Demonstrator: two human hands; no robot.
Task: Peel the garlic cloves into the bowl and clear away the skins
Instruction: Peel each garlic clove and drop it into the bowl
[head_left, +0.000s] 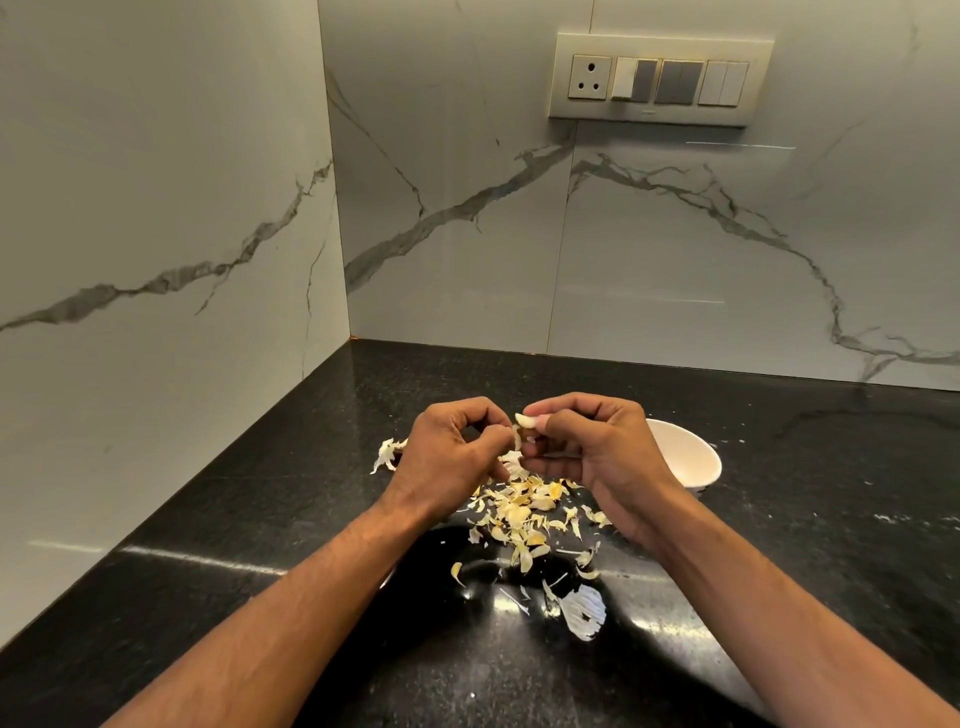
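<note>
I think the garlic clove (525, 420) could slip and fall in the skins (524, 512) at the middle of the frame. My right hand (587, 447) pinches it. My left hand (452, 447) pinches a curl of peel. The bowl (693, 457) sits right of center.

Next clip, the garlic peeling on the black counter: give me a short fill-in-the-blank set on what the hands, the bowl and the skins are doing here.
1. The right hand pinches a garlic clove between thumb and ____.
2. The white bowl stands on the counter behind the ____ hand.
3. The left hand pulls a strip of ____ away from the clove.
4. The loose skins lie scattered on the ____.

Missing words: fingers; right; skin; counter
</note>
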